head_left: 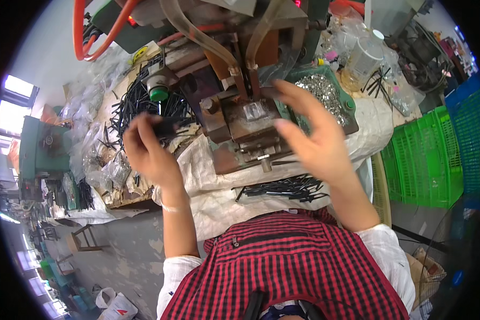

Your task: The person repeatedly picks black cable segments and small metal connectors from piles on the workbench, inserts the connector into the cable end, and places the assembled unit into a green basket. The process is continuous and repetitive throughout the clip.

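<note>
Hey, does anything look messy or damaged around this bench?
Yes: black strips left of the machine lie in a loose tangle, while metal bits sit in a tray. The grey floor looks patchy, perhaps worn.

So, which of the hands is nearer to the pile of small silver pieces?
Right. The right hand is close beside the pile; the left hand is across the machine.

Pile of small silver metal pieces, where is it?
In the head view, the pile of small silver metal pieces lies right of centre, between the dark metal press and the clear plastic jar, beyond the right hand.
</note>
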{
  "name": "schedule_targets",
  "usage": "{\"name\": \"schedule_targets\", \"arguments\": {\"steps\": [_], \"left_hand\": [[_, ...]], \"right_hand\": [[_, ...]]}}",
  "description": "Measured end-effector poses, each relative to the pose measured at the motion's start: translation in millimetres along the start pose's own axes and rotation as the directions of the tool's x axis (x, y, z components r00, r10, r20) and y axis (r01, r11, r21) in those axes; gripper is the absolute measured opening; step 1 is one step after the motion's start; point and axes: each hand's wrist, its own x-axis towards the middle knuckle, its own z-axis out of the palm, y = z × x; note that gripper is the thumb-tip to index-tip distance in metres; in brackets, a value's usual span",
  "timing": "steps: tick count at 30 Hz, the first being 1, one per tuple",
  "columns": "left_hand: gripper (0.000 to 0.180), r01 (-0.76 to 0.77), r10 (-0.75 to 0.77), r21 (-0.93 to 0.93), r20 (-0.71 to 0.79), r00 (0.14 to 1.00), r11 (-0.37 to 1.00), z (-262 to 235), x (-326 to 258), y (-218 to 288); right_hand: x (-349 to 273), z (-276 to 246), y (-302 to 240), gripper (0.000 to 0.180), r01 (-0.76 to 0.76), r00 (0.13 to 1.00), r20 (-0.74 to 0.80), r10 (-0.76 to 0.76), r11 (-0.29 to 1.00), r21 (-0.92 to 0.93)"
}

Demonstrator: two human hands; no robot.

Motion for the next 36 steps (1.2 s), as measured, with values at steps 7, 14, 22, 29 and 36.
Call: {"name": "schedule_targets", "arguments": {"steps": [7, 14, 22, 29, 36], "left_hand": [[0.02, -0.745, 0.639, -0.092, 0.591, 0.493, 0.66, 39, -47, 61], [0.028, -0.814, 0.71, -0.106, 0.562, 0.425, 0.571, 60, -48, 46], [0.026, -0.794, 0.72, -0.126, 0.524, 0.456, 0.595, 66, -48, 46], [0.026, -0.688, 0.603, -0.062, 0.544, 0.584, 0.723, 44, -63, 45], [0.016, -0.488, 0.407, 0.293, 0.297, 0.864, 0.822, -24, -25, 12]], "right_hand": [[-46, -76, 89, 0.028, -0.196, 0.976, -0.22, 0.002, 0.458, -0.867], [10, -56, 108, 0.013, -0.082, 0.956, -0.244, -0.164, 0.649, -0.757], [20, -50, 117, 0.015, -0.005, 0.935, -0.22, -0.279, 0.61, -0.793], [45, -18, 20, 0.014, 0.264, 0.964, 0.018, -0.266, 0.945, -0.19], [51, -9, 16, 0.014, 0.452, 0.887, 0.177, -0.426, 0.725, -0.52]]}}
